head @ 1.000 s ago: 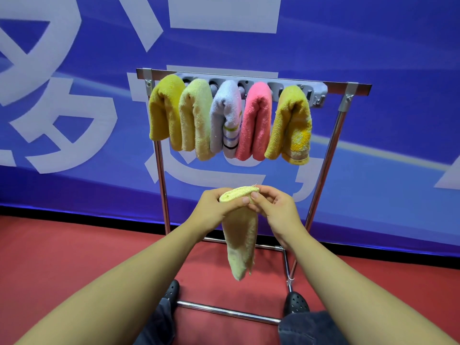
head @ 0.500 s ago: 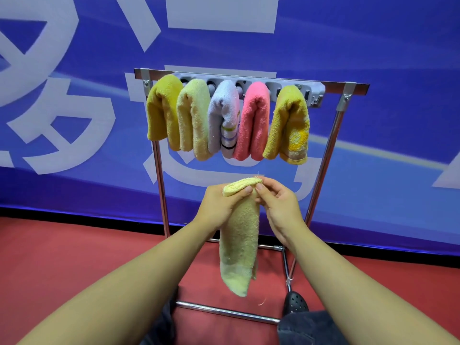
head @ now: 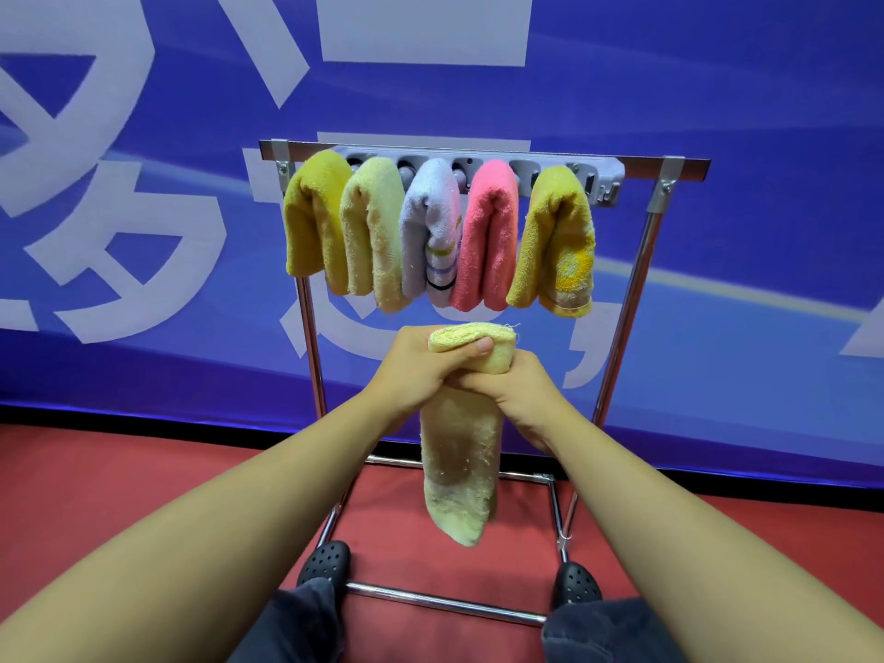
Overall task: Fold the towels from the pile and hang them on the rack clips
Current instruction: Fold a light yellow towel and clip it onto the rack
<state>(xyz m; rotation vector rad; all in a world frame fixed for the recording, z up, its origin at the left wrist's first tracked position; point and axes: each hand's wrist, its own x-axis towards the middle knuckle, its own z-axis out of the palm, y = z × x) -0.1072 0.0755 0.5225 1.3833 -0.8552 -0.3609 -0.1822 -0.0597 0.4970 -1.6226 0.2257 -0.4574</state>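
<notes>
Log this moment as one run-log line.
left hand: grips folded pale yellow terry towel | right hand: grips same | chrome rack: five towels hung

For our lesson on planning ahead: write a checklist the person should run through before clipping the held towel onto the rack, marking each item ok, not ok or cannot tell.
1. Towel held by both hands: ok; left hand and right hand grip its top.
2. Towel folded: ok; folded edge up, tail hanging free.
3. Free clip on the rack: ok; right end of the clip bar carries no towel.
4. Clip open or working: cannot tell.
5. Path up to the clip: ok; nothing between.
6. Five hung towels secure: cannot tell; their clips are hidden.
</notes>
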